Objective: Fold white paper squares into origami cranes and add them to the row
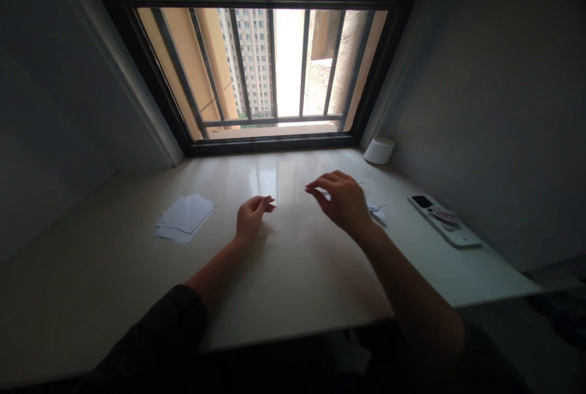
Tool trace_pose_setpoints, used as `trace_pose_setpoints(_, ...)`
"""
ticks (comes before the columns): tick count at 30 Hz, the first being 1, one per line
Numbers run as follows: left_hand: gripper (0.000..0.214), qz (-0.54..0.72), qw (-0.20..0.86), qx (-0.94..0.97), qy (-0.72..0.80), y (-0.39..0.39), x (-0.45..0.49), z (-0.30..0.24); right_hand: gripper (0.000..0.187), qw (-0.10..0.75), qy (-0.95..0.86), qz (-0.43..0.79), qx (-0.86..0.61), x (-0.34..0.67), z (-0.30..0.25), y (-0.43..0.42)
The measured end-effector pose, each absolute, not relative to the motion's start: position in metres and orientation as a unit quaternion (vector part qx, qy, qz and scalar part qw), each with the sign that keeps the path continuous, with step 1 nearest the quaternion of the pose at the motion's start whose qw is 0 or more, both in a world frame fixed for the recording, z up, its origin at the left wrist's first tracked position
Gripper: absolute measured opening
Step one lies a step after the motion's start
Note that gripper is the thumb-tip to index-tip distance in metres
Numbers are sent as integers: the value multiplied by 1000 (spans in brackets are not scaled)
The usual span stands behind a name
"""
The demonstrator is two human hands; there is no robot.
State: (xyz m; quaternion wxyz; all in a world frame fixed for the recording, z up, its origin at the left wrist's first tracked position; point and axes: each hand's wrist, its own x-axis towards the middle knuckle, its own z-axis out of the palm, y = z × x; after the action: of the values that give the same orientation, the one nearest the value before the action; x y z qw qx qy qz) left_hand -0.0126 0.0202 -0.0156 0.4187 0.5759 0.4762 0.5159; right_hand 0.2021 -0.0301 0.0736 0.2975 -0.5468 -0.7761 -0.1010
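Observation:
My left hand (pixel 251 217) hovers just above the pale countertop (pixel 284 284) near its middle, fingers curled with thumb and fingertips pinched together; anything between them is too small to make out. My right hand (pixel 341 198) is raised a little to the right of it, fingers bent and drawn together in a pinch pointing left. The two sets of fingertips are a short gap apart. A small folded white paper piece (pixel 378 211) lies on the counter just behind my right hand, partly hidden by it.
A loose stack of white paper squares (pixel 185 217) lies at the left. A white phone (pixel 443 220) with something small on it rests by the right wall. A white roll (pixel 379 150) stands in the far right corner under the barred window (pixel 270 70).

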Motion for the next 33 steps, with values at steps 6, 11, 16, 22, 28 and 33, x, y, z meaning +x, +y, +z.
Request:
trace_pose_setpoints(6,38,536,305,612,495,27,-35,8,23,279,-808,-13,-518,117,19,-13)
trace_pose_setpoints(11,38,320,79,692,643,39,-94,30,24,307,-823,33,-477,113,-20,-3)
trace_pose_setpoints(16,85,64,25,653,754,53,-161,18,25,348,-804,63,-478,115,-27,3)
trace_pose_setpoints(22,69,-56,63,601,795,59,-183,3,25,370,-791,83,-479,115,-28,5)
trace_pose_setpoints(28,60,1,77,564,822,53,-182,17,25,375,-787,87,-481,116,-29,5)
trace_pose_setpoints(33,68,118,63,549,825,49,-185,23,25,380,-786,91,-479,116,-30,4)
